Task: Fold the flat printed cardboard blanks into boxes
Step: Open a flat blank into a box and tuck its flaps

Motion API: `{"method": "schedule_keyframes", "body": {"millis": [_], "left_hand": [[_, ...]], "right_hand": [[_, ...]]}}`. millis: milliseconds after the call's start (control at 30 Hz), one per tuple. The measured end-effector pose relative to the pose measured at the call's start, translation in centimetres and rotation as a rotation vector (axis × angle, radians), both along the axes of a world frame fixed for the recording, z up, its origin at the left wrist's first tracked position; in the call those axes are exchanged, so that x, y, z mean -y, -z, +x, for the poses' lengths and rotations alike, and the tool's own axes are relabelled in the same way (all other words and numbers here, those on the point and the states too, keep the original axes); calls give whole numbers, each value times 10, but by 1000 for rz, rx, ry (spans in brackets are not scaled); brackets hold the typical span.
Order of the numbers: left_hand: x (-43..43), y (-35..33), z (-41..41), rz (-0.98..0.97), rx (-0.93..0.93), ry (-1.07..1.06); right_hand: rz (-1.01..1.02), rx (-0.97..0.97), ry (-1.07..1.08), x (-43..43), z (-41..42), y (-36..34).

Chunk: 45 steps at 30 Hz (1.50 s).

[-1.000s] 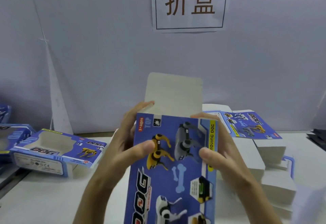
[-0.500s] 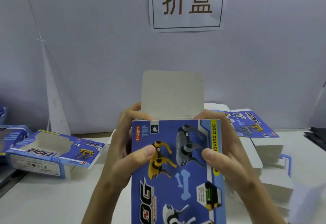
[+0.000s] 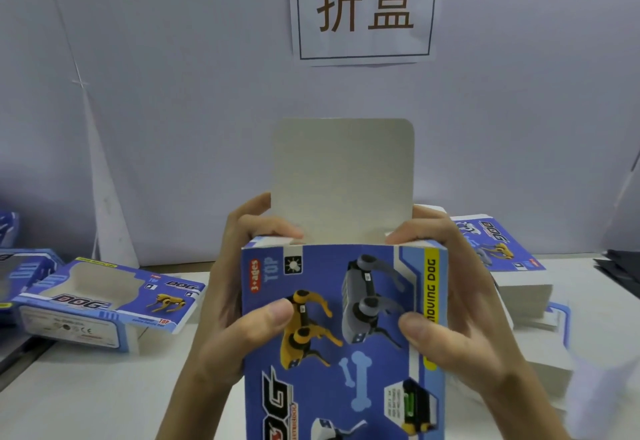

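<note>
I hold a blue printed cardboard box (image 3: 360, 346) upright in front of me, its dog-picture face toward me. Its grey top flap (image 3: 343, 179) stands straight up, and both small side flaps lie folded inward under my fingertips. My left hand (image 3: 239, 297) grips the box's left side, thumb on the yellow dog print. My right hand (image 3: 457, 315) grips the right side, thumb near the yellow strip. The box's lower end runs out of view.
A folded blue box (image 3: 104, 304) with a window cut-out lies on the white table (image 3: 86, 387) at the left, more blue boxes behind it. A stack of flat printed blanks (image 3: 502, 259) sits at the right. A paper sign (image 3: 363, 6) hangs on the wall.
The box has turned square to me and come closer. My fingers have moved up over the top corners and pressed the side flaps inward.
</note>
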<state>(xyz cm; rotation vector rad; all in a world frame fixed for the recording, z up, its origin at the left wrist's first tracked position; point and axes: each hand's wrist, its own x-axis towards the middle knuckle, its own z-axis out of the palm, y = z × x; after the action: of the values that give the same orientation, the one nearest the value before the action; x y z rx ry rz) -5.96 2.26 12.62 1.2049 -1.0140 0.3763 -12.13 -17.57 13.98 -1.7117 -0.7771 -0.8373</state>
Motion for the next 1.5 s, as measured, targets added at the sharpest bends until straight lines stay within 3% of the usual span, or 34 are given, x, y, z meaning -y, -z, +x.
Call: {"method": "schedule_keyframes", "body": {"millis": [233, 367, 400, 500, 600, 767, 833, 933, 1100, 1267, 1500], "left_hand": [[-1, 0, -2, -7, 38, 4], [-10, 18, 2, -3, -292, 19], [-9, 15, 3, -4, -297, 68], [-4, -18, 15, 181, -107, 25], [-10, -36, 26, 318, -37, -22], [-1, -13, 10, 219, -28, -194], [0, -8, 4, 186, -96, -327], [6, -6, 2, 309, 5, -505], [31, 4, -1, 439, 31, -660], [23, 2, 5, 425, 129, -664], [18, -4, 4, 376, 232, -777]], "right_hand": [[-16, 68, 34, -2, 0, -1], [-34, 77, 48, -6, -9, -2], [-38, 68, 57, -7, -11, -4], [-12, -66, 70, -6, -3, -16], [-29, -122, 38, -2, 6, -26], [14, -48, 130, -3, -1, -9], [36, -49, 274, -2, 2, 0], [-26, -13, 386, -1, 19, 13], [-154, 1, 335, -8, 31, 28], [-236, -45, 275, -3, 25, 25], [-238, -19, 409, -5, 25, 26]]}}
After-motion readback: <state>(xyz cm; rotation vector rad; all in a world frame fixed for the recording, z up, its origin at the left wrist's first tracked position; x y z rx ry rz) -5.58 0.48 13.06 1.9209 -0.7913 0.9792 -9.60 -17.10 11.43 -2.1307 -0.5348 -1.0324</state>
